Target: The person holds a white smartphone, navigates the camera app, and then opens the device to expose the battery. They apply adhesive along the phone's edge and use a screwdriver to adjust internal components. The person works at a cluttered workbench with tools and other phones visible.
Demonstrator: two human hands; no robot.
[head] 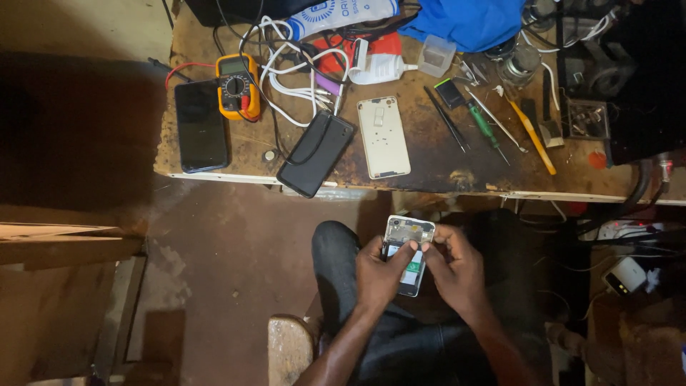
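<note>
I hold an opened smartphone [408, 243] with its back cover off above my lap, below the workbench edge. My left hand [379, 275] grips its left side. My right hand [457, 268] holds the right side, with thumb and fingertip pressing on the exposed inside near the top. A white sticker shows on the battery area between my hands. The phone's lower end is hidden by my fingers.
The worn wooden workbench [443, 171] carries a white phone back cover [384, 137], two black phones [201, 125] [316, 153], a yellow multimeter [237, 84], white cables [289, 89], a green-handled screwdriver [486, 129], an orange tool [532, 136] and tweezers. A wooden stool [289, 350] stands lower left.
</note>
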